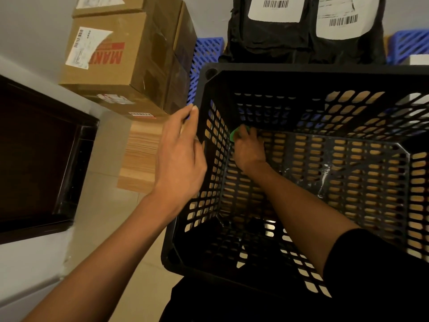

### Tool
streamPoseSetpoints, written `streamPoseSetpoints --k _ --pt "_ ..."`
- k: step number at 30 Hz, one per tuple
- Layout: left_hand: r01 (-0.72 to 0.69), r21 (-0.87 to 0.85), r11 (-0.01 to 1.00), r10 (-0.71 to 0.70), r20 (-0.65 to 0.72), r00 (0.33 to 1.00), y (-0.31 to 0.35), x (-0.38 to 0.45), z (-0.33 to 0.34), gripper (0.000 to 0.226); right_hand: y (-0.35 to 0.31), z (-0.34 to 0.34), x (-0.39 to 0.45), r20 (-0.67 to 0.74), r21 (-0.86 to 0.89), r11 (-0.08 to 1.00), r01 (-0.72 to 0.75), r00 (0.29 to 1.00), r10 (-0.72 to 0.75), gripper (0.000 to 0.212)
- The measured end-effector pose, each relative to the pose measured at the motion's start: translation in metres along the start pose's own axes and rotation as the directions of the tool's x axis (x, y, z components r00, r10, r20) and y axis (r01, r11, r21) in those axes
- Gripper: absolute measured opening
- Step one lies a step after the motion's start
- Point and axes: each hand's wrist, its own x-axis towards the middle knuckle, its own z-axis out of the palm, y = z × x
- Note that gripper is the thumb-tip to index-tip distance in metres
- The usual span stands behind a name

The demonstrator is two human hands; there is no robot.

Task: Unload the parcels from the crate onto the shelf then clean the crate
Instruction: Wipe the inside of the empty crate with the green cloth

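The black crate (313, 173) fills the right of the view, its perforated floor and walls bare of parcels, so unloading looks finished and cleaning is the step in hand. White smears show on the crate floor toward its right side, which I take to be the dirt yet to be dealt with.

Beyond the crate's far rim sit two black parcels (301, 26) with white barcode labels, and past its far left corner stands a stack of cardboard boxes (120, 56). Blue crates (204, 59) show behind them. Whether these rest on the shelf or the floor I cannot tell. A dark framed panel (39, 159) lies against the left edge of the view on the tiled floor (99, 205).

The left hand (181, 154) is outside the crate at its left wall, fingers loosely curved with the tips at the upper rim; it seems to brace the crate against shoving, though whether it truly grips the wall is unclear.

The right hand (249, 149) reaches deep inside to the far left corner of the floor, curled closed around a small green item (236, 134), probably a scrubber or cloth, pressed where wall meets floor, likely because grime gathers there.
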Motion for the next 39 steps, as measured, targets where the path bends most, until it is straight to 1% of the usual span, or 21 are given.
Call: streamPoseSetpoints --k 5,8,12,15,17,19,21,23,24,25,26,27,28,30,31,32,34,36,38,39 --pt "-0.009 -0.01 1.0 0.009 -0.01 1.0 -0.002 0.0 0.001 0.053 0.016 -0.007 0.004 0.043 -0.022 0.981 0.195 0.98 -0.194 0.041" --pt "-0.011 0.0 1.0 0.011 -0.016 1.0 -0.002 0.0 0.0 0.052 0.022 -0.005 -0.008 0.109 -0.046 0.935 0.35 0.933 -0.344 0.043" --pt "-0.02 0.007 1.0 0.02 -0.023 1.0 -0.001 0.0 0.0 0.052 0.017 0.007 -0.043 0.148 0.015 0.89 0.456 0.879 -0.453 0.045" --pt "-0.018 0.013 1.0 0.018 -0.022 1.0 -0.002 0.0 0.0 0.053 0.016 0.017 -0.065 0.193 0.048 0.848 0.529 0.828 -0.527 0.053" --pt "-0.014 0.013 1.0 0.015 -0.026 1.0 -0.003 0.0 0.0 0.053 0.02 0.017 -0.07 0.172 0.084 0.845 0.528 0.828 -0.534 0.057" --pt "-0.014 0.009 1.0 0.014 -0.029 0.999 -0.003 0.0 0.001 0.053 0.026 0.011 -0.065 0.1 0.127 0.867 0.482 0.863 -0.495 0.059" --pt "-0.013 0.01 1.0 0.013 -0.029 0.999 -0.003 0.0 0.002 0.053 0.033 0.002 -0.047 -0.046 0.14 0.925 0.354 0.935 -0.351 0.058" --pt "-0.011 0.013 1.0 0.012 -0.029 1.0 -0.004 -0.001 0.002 0.053 0.039 -0.009 -0.022 -0.186 0.12 0.971 0.205 0.966 -0.181 0.047" --pt "-0.012 0.011 1.0 0.012 -0.029 1.0 -0.004 -0.001 0.002 0.053 0.04 -0.012 -0.01 -0.175 0.135 0.978 0.158 0.976 -0.133 0.041" --pt "-0.013 0.007 1.0 0.013 -0.029 1.0 -0.005 0.0 0.002 0.053 0.037 -0.014 -0.001 -0.108 0.168 0.974 0.15 0.985 -0.133 0.036" --pt "-0.015 0.003 1.0 0.015 -0.03 0.999 -0.005 0.0 0.003 0.053 0.031 -0.014 0.005 -0.044 0.219 0.963 0.157 0.987 -0.151 0.034" --pt "-0.016 0.002 1.0 0.016 -0.032 0.999 -0.005 0.0 0.003 0.053 0.024 -0.01 0.007 0.029 0.225 0.959 0.171 0.983 -0.182 0.035" --pt "-0.016 0.003 1.0 0.016 -0.035 0.999 -0.006 0.0 0.003 0.053 0.016 -0.006 0.007 0.073 0.198 0.963 0.181 0.977 -0.199 0.035" --pt "-0.021 0.007 1.0 0.021 -0.037 0.999 -0.006 0.001 0.002 0.054 0.01 0.007 0.004 0.042 0.088 0.968 0.234 0.97 -0.238 0.036" --pt "-0.024 0.009 1.0 0.024 -0.037 0.999 -0.005 0.0 0.002 0.054 0.008 0.012 -0.001 0.036 0.099 0.966 0.237 0.97 -0.242 0.036" --pt "-0.027 0.009 1.0 0.027 -0.035 0.999 -0.005 0.0 0.001 0.054 0.007 0.015 -0.01 0.066 0.117 0.964 0.24 0.966 -0.249 0.036" --pt "-0.025 0.001 1.0 0.025 -0.03 0.999 -0.003 0.001 0.001 0.052 0.008 0.025 -0.032 0.104 0.169 0.935 0.311 0.938 -0.33 0.034" --pt "-0.02 -0.004 1.0 0.02 -0.03 0.999 -0.004 0.001 0.001 0.051 0.006 0.034 -0.062 0.153 0.226 0.884 0.409 0.882 -0.446 0.032" --pt "-0.023 -0.003 1.0 0.023 -0.032 0.999 -0.004 0.001 0.001 0.051 0.0 0.042 -0.096 0.207 0.278 0.819 0.502 0.801 -0.561 0.032" --pt "-0.024 -0.001 1.0 0.024 -0.033 0.999 -0.004 0.0 0.001 0.051 -0.003 0.045 -0.111 0.244 0.267 0.775 0.572 0.738 -0.629 0.032"
